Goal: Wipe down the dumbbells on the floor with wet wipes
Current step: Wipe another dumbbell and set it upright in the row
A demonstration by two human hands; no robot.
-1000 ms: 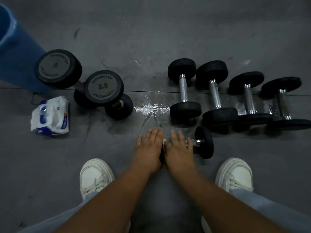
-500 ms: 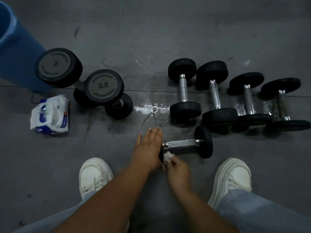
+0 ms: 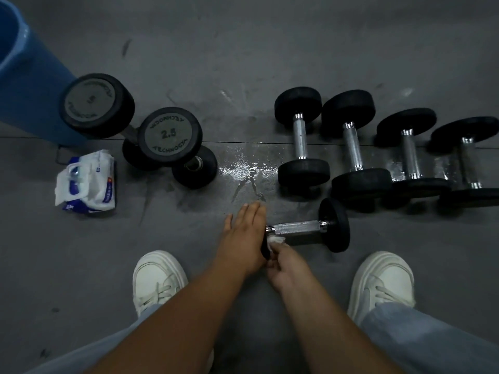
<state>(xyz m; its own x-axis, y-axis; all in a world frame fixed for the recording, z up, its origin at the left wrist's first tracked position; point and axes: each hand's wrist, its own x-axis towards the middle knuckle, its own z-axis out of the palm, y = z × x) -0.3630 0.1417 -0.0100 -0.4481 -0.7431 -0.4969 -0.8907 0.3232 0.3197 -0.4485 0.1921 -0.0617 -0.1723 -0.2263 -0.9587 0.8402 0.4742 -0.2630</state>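
While you crouch over the floor (image 3: 270, 49), both forearms reach forward and meet close together, wrists almost touching. Your left hand (image 3: 244, 236) lies flat with its fingers straight and together, palm down on the left head of the small dumbbell (image 3: 297, 227), hiding most of that head. Your right hand (image 3: 283, 264) sits just nearer to you, fingers curled and pinching a crumpled white wet wipe (image 3: 276, 240) against the near side of that head, where the chrome handle begins.

That dumbbell lies crosswise, its handle running out to the right of both hands and its other black head well clear of them. Beyond your right hand, a row of four dumbbells (image 3: 353, 147) lies side by side, handles pointing away from you. A wet patch (image 3: 243, 166) shines just past your left fingertips. Far to the left of your left hand lies the pack of wet wipes (image 3: 86, 179), beside two bigger dumbbells (image 3: 168, 136).
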